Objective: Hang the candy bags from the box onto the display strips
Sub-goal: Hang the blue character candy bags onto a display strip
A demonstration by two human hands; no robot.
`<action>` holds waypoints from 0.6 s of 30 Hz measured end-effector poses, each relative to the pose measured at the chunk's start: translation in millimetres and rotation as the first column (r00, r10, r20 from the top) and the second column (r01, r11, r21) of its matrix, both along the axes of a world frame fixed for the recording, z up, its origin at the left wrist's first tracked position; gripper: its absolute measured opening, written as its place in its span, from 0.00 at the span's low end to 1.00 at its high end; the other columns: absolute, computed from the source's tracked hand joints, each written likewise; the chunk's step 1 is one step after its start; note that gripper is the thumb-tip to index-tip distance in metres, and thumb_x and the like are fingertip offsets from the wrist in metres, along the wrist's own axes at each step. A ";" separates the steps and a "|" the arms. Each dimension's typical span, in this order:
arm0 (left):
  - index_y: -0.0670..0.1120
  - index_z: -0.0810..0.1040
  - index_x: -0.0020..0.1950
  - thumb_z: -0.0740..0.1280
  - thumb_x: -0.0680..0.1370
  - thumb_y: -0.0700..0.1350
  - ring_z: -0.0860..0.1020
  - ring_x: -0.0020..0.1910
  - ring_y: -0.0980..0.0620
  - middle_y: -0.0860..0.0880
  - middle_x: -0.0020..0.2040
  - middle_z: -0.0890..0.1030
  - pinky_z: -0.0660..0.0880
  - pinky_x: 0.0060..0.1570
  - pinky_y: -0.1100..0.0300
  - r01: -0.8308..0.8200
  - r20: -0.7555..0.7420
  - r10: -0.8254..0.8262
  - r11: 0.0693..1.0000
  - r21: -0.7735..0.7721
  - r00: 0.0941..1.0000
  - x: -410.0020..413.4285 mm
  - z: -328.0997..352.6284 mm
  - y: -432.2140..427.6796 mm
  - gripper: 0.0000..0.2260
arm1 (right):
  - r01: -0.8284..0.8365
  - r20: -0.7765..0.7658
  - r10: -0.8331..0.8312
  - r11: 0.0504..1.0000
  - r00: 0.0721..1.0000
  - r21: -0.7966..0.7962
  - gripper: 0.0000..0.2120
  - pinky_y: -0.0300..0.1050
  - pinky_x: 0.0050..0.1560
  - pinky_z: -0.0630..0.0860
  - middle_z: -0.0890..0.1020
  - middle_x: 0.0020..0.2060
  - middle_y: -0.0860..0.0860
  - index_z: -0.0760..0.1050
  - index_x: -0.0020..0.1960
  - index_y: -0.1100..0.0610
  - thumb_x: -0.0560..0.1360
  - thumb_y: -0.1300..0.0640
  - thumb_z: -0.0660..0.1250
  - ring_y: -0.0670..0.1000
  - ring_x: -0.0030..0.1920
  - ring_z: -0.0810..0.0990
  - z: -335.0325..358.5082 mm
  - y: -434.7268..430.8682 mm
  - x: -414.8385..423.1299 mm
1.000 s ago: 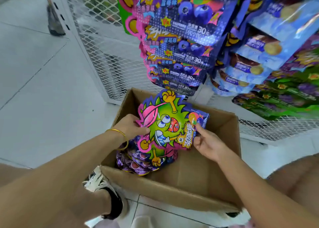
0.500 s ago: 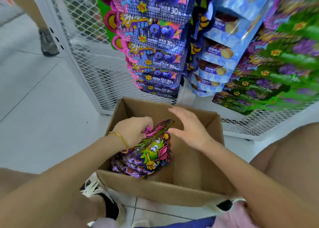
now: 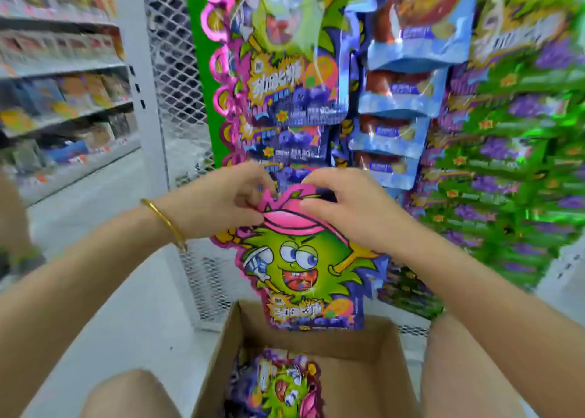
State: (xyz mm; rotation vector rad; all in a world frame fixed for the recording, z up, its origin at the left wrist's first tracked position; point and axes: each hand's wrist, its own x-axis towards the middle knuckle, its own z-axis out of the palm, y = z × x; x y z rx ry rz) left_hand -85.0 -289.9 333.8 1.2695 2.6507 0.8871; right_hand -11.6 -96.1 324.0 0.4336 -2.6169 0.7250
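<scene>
A candy bag [image 3: 300,268] printed with a green spiky cartoon face and a pink cap hangs upright above the cardboard box [image 3: 373,363]. My left hand [image 3: 221,202] pinches its top left edge and my right hand [image 3: 351,208] pinches its top right, right in front of the display strip [image 3: 218,78] with pink loops. Identical bags [image 3: 291,91] hang on that strip above my hands. More candy bags [image 3: 278,386] lie in the box's left part.
Blue bags [image 3: 408,100] and green-purple bags [image 3: 519,164] fill neighbouring strips on a white mesh rack [image 3: 177,78]. Store shelves [image 3: 63,94] stand at left across a pale tiled floor [image 3: 126,306]. My knees flank the box.
My hands lifted one bag out of the box and raised it up to the strip. The view tilted upward, showing more of the rack and shelves.
</scene>
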 end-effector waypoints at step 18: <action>0.48 0.71 0.39 0.59 0.80 0.42 0.79 0.27 0.60 0.52 0.30 0.81 0.69 0.25 0.69 -0.142 0.065 0.141 0.656 0.741 0.988 -121.0 270.2 57.1 0.09 | 0.213 -0.413 -0.201 0.977 0.888 -0.018 0.04 0.42 0.36 0.62 0.73 0.34 0.50 0.78 0.44 0.59 0.72 0.58 0.68 0.48 0.41 0.71 270.3 21.0 -118.2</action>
